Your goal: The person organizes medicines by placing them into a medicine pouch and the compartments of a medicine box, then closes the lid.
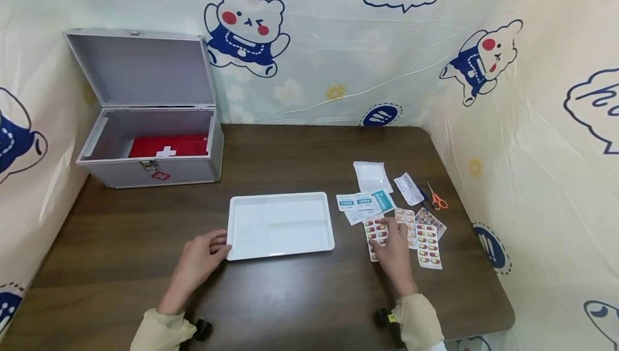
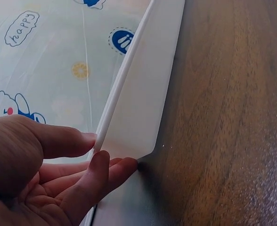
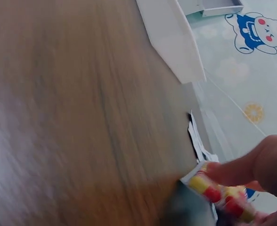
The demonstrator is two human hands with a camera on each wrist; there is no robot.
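Observation:
A shallow white compartment tray [image 1: 249, 230] lies on the table, with my left hand [image 1: 199, 258] at its left edge. In the left wrist view the thumb and fingers [image 2: 122, 169] grip the corner of the tray [image 2: 138, 103]. My right hand [image 1: 395, 257], right of the tray, pinches a blister pack of red-and-yellow capsules [image 1: 373, 235]. The right wrist view shows the thumb [image 3: 242, 167] on that pack [image 3: 204, 188], which is tilted. More capsule blister packs [image 1: 428, 246] lie just right of this hand, partly overlapping.
Behind the packs are blue-and-white sachets [image 1: 355, 201], a white packet [image 1: 372, 176], another printed packet [image 1: 409, 188] and orange-handled scissors [image 1: 439, 201]. An open grey case [image 1: 159, 174] with a red pouch [image 1: 188, 145] inside stands back left. Patterned curtains [image 1: 314, 44] border the table [image 1: 290, 302].

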